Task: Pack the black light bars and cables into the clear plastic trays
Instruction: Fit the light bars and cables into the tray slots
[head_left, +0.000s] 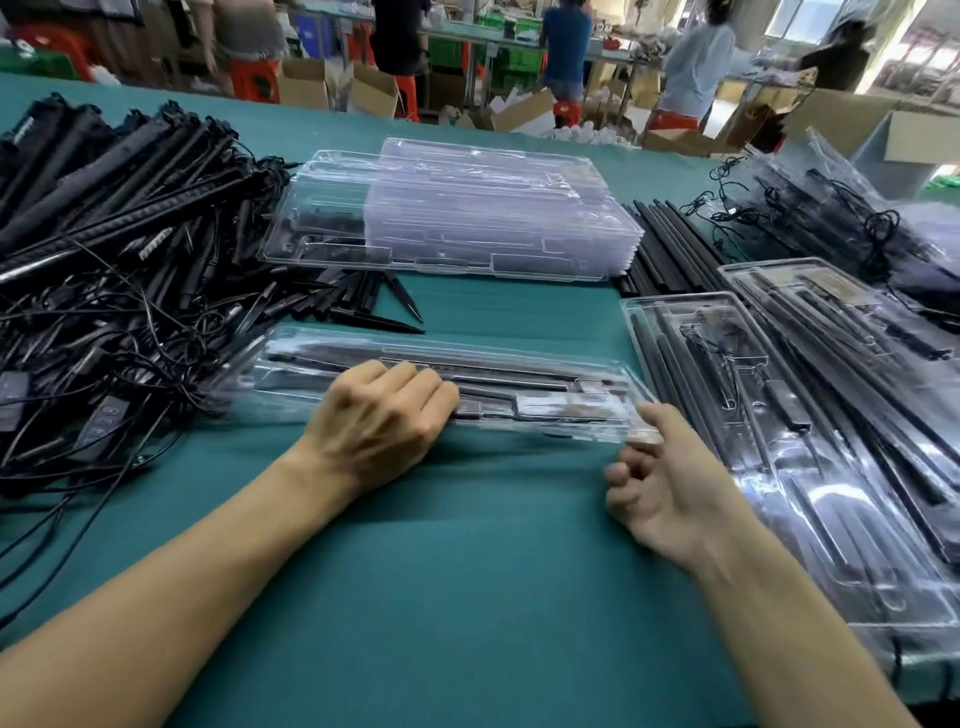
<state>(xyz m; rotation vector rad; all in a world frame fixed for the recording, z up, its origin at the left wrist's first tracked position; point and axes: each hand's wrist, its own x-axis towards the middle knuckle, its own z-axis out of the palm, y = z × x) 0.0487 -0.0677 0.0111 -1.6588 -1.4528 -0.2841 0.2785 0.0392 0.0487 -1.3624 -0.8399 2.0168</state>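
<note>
Looking at the tray (618, 374) dead ahead: it's lying on the green table (467, 545) with its long axis running 9 to 3 o'clock, and light bars (493, 373) are already sitting in its slots. The left hand (384, 415) is sitting on the tray's middle, knuckles up, fingers curling over the near edge and gripping it. The right hand (670, 483) is working the 3 o'clock end, thumb on top of the corner and curled fingers just under it, so it's pinching there as far as the blur lets me tell. Packed trays (779, 415) are piling up at 3 o'clock, so I'm guessing the nearer right hand would be leading any slide that way. The empty tray stack (447, 208) is waiting at 12, and the heap of bars and cables (119, 234) at 9.
</note>
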